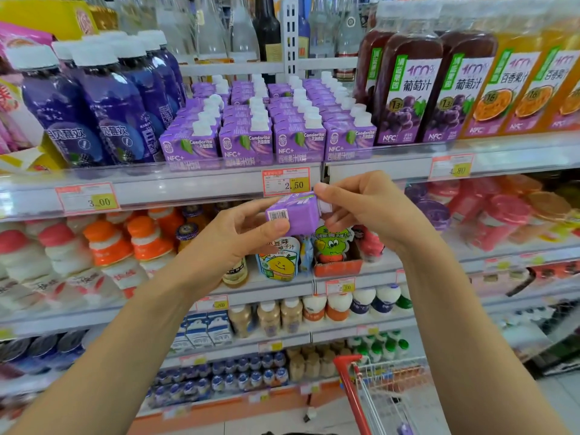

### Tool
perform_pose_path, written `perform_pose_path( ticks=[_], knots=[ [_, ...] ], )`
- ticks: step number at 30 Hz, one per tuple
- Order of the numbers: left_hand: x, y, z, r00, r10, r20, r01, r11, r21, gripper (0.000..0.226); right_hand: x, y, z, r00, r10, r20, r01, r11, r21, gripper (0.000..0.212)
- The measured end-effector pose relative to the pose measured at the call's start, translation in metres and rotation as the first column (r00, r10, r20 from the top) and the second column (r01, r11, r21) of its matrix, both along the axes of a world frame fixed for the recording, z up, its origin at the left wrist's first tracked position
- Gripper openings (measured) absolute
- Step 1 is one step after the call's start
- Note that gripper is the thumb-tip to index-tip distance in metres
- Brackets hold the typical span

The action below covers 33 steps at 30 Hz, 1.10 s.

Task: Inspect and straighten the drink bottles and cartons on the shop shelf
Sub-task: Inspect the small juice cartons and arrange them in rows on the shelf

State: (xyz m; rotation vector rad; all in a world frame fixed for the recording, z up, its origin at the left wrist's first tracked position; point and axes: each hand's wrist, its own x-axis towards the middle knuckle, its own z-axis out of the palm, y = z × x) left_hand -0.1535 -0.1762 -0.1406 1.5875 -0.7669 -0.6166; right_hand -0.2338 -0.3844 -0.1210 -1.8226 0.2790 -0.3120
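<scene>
Both hands hold one purple carton [293, 211] before the shelf [188, 185] edge.
The carton lies on its side, barcode toward the camera, just below the 2.50 tag [286, 182]. The left hand [238, 237] pinches its bottom end between thumb and fingers; the right hand [361, 208] curls round its cap end. Matching cartons [270, 127] stand in rows on the shelf above.

purple carton [295, 211] with white barcode patch; red-handled trolley [348, 376].
</scene>
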Motion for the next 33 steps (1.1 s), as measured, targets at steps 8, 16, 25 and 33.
perform_pose_path(
  ticks=[8,16,25,33],
  knots=[
    [0.008,0.001,0.008,0.936,0.096,0.34,-0.102,0.995,0.0,0.083,0.0,0.004,-0.002,0.963,0.244,-0.111,-0.236,0.968,0.081,0.041],
    [0.006,0.001,0.021,0.902,0.003,0.431,-0.004,1.0,0.001,0.098,0.008,0.004,-0.012,0.951,0.222,0.215,-0.274,0.928,0.254,0.036],
    [0.002,-0.001,0.043,0.79,0.226,0.57,-0.18,0.974,-0.138,0.046,0.006,0.003,0.009,0.937,0.19,0.293,-0.263,0.936,0.235,0.037],
    [0.013,-0.002,0.045,0.447,0.203,0.871,-0.096,0.979,-0.179,0.044,0.018,0.0,0.031,0.967,0.2,0.16,-0.236,0.937,0.258,0.047]
  ],
)
